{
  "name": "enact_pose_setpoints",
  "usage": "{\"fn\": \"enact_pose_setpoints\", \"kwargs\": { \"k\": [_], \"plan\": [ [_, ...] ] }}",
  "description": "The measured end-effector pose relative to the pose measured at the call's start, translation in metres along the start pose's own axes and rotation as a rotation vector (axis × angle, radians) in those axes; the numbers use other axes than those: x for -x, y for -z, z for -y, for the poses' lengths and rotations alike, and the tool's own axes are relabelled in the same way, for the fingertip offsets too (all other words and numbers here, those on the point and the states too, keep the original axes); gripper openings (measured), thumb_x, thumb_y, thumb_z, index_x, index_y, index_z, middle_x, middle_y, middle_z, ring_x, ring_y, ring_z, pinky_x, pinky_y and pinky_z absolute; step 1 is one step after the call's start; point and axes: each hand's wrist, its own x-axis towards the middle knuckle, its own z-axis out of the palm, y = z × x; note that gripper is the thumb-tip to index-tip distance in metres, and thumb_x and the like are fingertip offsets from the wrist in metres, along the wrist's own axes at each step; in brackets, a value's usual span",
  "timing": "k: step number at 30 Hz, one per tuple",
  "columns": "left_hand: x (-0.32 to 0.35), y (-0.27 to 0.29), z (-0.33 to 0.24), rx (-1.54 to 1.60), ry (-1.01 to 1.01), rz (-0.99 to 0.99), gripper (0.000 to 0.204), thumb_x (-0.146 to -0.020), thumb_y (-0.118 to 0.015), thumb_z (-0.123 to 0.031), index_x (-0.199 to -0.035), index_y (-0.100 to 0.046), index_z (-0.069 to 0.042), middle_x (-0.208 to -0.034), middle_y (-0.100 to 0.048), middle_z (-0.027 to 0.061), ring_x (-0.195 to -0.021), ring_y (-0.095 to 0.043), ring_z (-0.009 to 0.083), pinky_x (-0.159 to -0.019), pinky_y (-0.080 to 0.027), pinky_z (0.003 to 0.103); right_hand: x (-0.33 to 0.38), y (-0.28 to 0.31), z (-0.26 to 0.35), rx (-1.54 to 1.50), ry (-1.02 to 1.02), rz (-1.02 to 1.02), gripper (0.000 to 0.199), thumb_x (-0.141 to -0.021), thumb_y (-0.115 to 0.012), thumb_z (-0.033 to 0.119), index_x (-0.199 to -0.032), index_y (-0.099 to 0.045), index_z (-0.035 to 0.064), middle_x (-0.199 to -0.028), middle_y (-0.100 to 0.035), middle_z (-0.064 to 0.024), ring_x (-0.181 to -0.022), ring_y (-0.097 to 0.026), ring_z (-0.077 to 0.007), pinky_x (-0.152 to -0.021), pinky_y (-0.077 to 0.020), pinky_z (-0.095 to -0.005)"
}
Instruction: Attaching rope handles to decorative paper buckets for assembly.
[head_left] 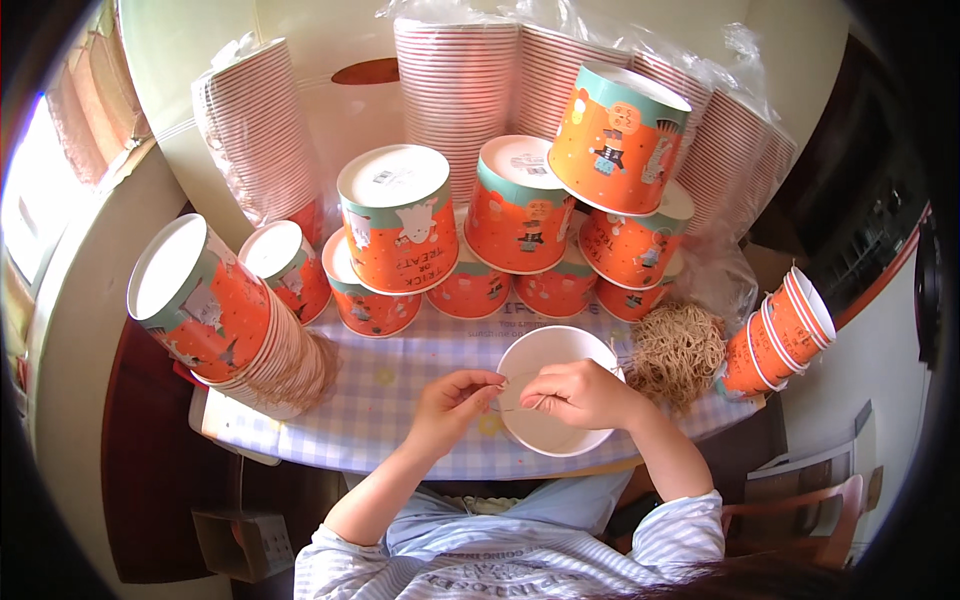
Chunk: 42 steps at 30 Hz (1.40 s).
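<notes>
My left hand [452,402] and my right hand [583,393] meet over a white-lined paper bucket [548,360] that stands open side up on the checked tablecloth [385,385]. Both hands pinch a thin tan string [508,385] stretched between their fingertips, just above the bucket's near left rim. A tangled heap of the same tan strings [678,350] lies right of the bucket, close to my right wrist.
Several orange printed buckets [400,215] stand upside down, piled behind the white one. A nested stack [215,310] lies on its side at left, another stack [785,335] at right. Wrapped stacks of cups [455,80] line the back wall. The table's near edge runs under my forearms.
</notes>
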Motion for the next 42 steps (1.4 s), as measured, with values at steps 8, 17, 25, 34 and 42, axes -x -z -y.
{"fn": "enact_pose_setpoints", "kwargs": {
  "k": [8,17,25,34,42],
  "plan": [
    [-0.006,-0.007,-0.001,-0.383,-0.156,0.158,0.013,-0.083,-0.058,-0.005,-0.094,-0.063,0.000,-0.084,-0.060,0.0042,-0.074,-0.054,0.0072,-0.064,-0.044,0.021,-0.013,0.003,-0.001,-0.239,-0.283,0.064,0.015,-0.081,-0.051,0.015,-0.083,-0.058,0.0017,-0.071,-0.062,-0.0103,-0.064,-0.060,-0.0186,-0.059,-0.0449,-0.0301],
    [0.000,-0.004,-0.001,-0.290,-0.100,0.168,0.013,-0.083,-0.059,-0.007,-0.094,-0.062,0.000,-0.083,-0.062,0.0058,-0.072,-0.056,0.0097,-0.066,-0.046,0.024,-0.022,-0.010,-0.016,-0.480,-0.406,0.008,0.006,-0.081,-0.052,0.006,-0.084,-0.053,0.0009,-0.078,-0.058,-0.0028,-0.074,-0.056,-0.0087,-0.067,-0.0453,-0.0229],
    [0.003,0.013,0.002,0.156,0.106,0.153,0.017,-0.084,-0.058,-0.008,-0.097,-0.060,0.003,-0.088,-0.063,0.0078,-0.081,-0.059,0.0128,-0.075,-0.047,0.026,0.008,-0.031,0.018,-0.080,-0.176,-0.275,0.016,-0.073,-0.064,0.007,-0.086,-0.057,0.0021,-0.089,-0.057,-0.0074,-0.073,-0.060,-0.0182,-0.069,-0.0494,-0.0286],
    [0.003,0.015,0.004,0.125,0.057,0.159,0.017,-0.085,-0.057,-0.008,-0.097,-0.059,0.003,-0.091,-0.062,0.0084,-0.081,-0.058,0.0136,-0.075,-0.047,0.027,0.006,-0.045,0.014,-0.022,-0.224,-0.270,0.011,-0.073,-0.066,0.011,-0.079,-0.063,0.0025,-0.076,-0.062,-0.0091,-0.066,-0.060,-0.0240,-0.058,-0.0471,-0.0315],
    [0.000,0.016,0.008,0.205,0.114,0.146,0.010,-0.081,-0.060,-0.003,-0.089,-0.055,0.001,-0.089,-0.059,0.0063,-0.083,-0.059,0.0135,-0.075,-0.047,0.027,0.017,-0.054,0.043,0.411,-0.003,-0.224,0.008,-0.067,-0.069,0.014,-0.070,-0.063,0.0117,-0.073,-0.054,-0.0007,-0.070,-0.052,-0.0183,-0.065,-0.0427,-0.0316]
  ]
}}
